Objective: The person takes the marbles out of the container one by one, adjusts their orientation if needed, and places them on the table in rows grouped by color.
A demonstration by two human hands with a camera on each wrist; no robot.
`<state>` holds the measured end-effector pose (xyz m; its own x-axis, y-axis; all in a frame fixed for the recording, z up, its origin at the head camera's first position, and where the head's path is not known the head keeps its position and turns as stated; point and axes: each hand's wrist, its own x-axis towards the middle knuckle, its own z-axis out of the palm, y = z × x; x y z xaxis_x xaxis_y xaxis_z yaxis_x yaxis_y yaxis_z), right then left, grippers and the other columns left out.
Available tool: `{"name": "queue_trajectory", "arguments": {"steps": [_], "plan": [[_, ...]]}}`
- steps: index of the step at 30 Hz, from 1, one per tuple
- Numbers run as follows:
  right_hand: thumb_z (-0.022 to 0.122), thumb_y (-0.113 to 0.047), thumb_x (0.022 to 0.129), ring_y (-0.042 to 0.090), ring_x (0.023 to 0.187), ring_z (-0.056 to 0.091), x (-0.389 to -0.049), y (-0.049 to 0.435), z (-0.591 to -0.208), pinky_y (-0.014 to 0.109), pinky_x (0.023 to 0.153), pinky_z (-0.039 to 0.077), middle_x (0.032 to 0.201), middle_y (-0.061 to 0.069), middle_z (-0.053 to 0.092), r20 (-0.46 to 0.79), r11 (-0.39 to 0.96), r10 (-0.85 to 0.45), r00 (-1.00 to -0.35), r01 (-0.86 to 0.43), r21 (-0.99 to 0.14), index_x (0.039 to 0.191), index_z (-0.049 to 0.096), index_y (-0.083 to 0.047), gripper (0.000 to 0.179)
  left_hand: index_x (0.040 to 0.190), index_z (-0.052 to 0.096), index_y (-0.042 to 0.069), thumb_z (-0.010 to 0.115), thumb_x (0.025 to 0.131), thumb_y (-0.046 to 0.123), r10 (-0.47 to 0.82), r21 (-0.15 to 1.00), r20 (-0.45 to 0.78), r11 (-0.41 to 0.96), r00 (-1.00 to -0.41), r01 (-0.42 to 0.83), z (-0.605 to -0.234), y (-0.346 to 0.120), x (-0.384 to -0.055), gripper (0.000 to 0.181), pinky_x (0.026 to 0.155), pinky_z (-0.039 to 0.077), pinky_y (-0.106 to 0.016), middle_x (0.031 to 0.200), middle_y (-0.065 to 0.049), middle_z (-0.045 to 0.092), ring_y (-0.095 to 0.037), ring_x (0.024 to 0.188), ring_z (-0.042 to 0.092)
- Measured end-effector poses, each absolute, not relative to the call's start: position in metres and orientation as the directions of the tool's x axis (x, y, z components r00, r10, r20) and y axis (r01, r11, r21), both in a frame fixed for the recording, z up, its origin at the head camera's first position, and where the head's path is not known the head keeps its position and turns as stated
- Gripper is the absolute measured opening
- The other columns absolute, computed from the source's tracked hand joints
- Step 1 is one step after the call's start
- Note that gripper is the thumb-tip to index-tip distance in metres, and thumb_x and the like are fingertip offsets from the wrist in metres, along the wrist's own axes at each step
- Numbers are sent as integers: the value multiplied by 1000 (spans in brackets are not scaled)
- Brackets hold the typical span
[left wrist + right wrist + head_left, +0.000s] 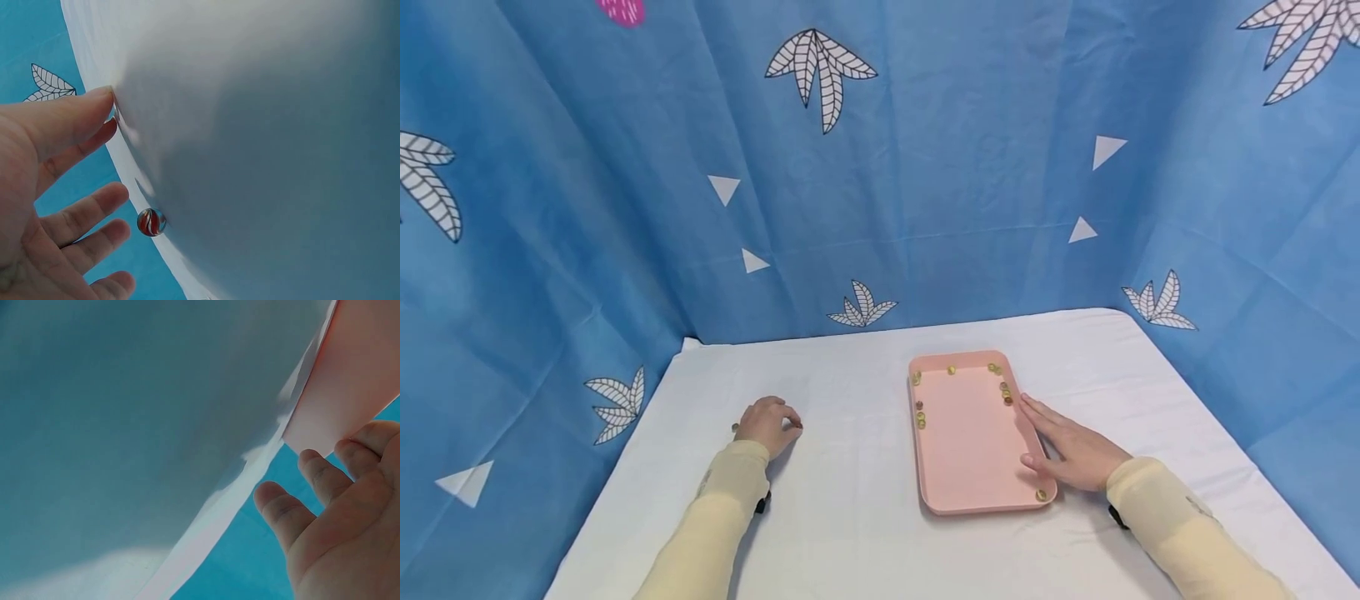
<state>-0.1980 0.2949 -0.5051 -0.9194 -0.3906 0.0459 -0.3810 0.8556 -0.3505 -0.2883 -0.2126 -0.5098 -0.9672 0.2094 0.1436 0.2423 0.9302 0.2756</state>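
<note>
On the left of the table, my left hand [767, 425] reaches down, its thumb and index fingertips close together near the cloth. I cannot tell whether something small sits between them. The other fingers are spread and loosely bent in the left wrist view, and a glass marble [151, 222] with red and white swirls lies beyond them. My right hand [1075, 450] is at the right side of a pink tray [977, 450]. Its straight fingers lie along the outer wall, with the thumb over the rim. Inside the tray, several yellowish and brownish marbles [951, 369] lie along the edges.
A white cloth [842, 467] covers the table. Blue curtains [970, 167] with leaf and triangle prints enclose the back and both sides. One marble [1041, 495] lies in the tray's near right corner, close to the right thumb.
</note>
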Motion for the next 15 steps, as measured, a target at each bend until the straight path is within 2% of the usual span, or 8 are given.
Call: {"name": "queue_trajectory", "arguments": {"steps": [8, 15], "plan": [[54, -64, 87, 28, 141, 29, -198, 295, -506, 50, 107, 33, 160, 0, 18, 19, 864, -381, -924, -363, -347, 155, 20, -17, 89, 82, 75, 18, 80, 78, 18, 204, 309, 136, 921, -969, 237, -509, -214, -281, 6, 100, 37, -58, 122, -21, 60, -42, 118, 50], [54, -64, 88, 29, 141, 29, -197, 294, -505, 51, 107, 33, 160, 0, 17, 19, 867, -375, -927, -358, -347, 155, 20, -17, 88, 96, 75, 14, 79, 80, 20, 205, 312, 141, 919, -969, 240, -500, -210, -282, 17, 97, 41, -57, 124, -19, 58, -39, 119, 50]]}}
